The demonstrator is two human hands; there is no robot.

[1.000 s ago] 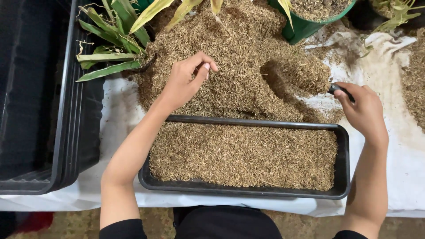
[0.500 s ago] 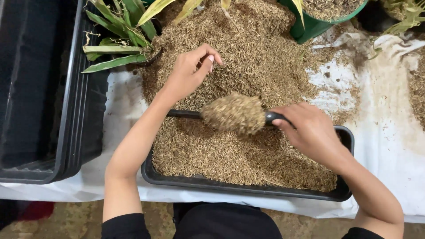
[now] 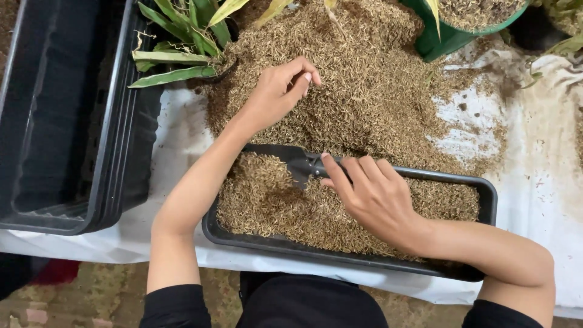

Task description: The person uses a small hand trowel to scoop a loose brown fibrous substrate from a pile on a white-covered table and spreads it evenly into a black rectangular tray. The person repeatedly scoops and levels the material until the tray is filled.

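Right hand (image 3: 376,197) clamped on black trowel (image 3: 303,167), blade tipped into the husk-filled black tray (image 3: 486,188) at desk edge; left hand (image 3: 282,91), fingers loosely curled, empty, rests on husk heap (image 3: 376,79) behind; best spread husk low and evenly, keeping it inside the rim.

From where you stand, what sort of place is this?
Probably a potting bench in a garden or plant nursery: a heap of brown husk-like planting material on a white sheet, a long black plastic tray being filled with a small dark scoop, and green-leaved plants.
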